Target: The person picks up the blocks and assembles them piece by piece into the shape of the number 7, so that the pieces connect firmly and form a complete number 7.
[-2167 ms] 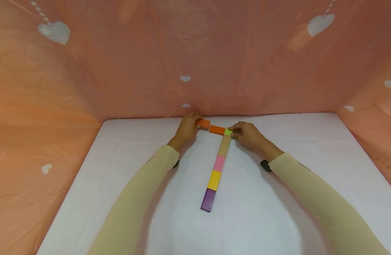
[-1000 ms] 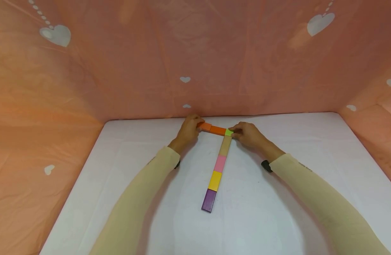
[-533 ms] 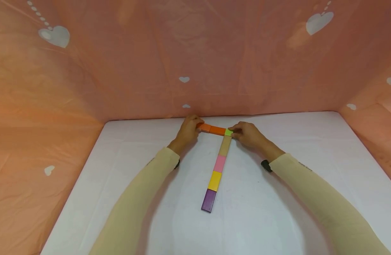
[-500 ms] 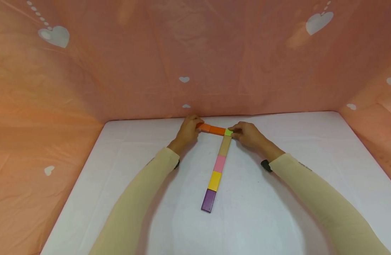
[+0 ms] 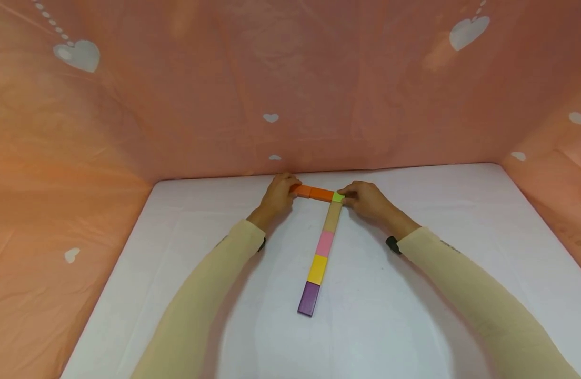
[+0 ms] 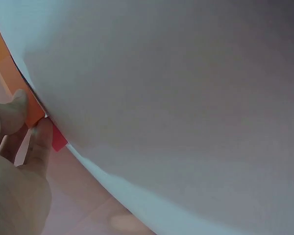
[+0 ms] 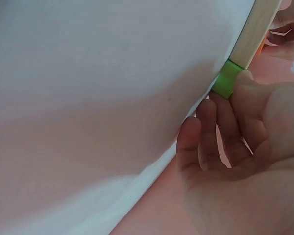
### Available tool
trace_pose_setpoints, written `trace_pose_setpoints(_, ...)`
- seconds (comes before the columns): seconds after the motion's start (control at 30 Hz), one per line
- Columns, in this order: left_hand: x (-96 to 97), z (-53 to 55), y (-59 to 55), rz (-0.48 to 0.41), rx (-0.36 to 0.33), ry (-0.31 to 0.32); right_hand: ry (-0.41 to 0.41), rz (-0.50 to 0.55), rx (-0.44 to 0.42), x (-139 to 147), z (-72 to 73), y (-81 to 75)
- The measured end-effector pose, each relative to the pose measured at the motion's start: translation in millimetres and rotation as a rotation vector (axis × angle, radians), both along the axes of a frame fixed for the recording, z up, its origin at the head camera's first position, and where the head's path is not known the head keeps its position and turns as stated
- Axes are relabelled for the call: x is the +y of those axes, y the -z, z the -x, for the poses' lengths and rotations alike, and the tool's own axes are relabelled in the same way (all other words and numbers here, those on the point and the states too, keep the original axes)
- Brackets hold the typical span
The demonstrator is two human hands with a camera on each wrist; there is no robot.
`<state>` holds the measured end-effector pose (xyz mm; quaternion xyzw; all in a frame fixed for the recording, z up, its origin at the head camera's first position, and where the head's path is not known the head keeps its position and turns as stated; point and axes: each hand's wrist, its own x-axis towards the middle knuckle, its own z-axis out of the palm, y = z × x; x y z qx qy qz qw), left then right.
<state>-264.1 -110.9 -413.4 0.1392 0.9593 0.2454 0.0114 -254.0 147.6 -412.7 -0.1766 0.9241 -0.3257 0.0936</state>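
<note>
At the far side of the table, my left hand (image 5: 278,195) pinches the outer orange block (image 5: 302,190) between thumb and fingers. Its other end meets a second orange block (image 5: 321,195). In the left wrist view, a small red piece (image 6: 59,138) shows just past the fingertips, partly hidden by them. My right hand (image 5: 368,200) pinches a green block (image 7: 228,79) at the corner, thumb on one side and fingers on the other. From the green block a row runs toward me: a bare-wood block (image 5: 332,216), a pink block (image 5: 325,243), a yellow block (image 5: 317,269) and a purple block (image 5: 309,299).
A white-covered table (image 5: 394,326) lies under the blocks. Peach-coloured sheeting (image 5: 319,79) with white hearts rises behind its far edge and at both sides. The hands work close to that back sheet.
The outer orange block has moved right with my left hand, closing the gap to the other orange block. My right hand has stayed on the green block.
</note>
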Motion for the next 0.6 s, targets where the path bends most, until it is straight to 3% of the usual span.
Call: trace_pose_setpoints(0.6,-1.3,2.9,2.5,0.002,-0.007,0.015,0.000,-0.017,0.018,-2.3,-3.1,-2.1)
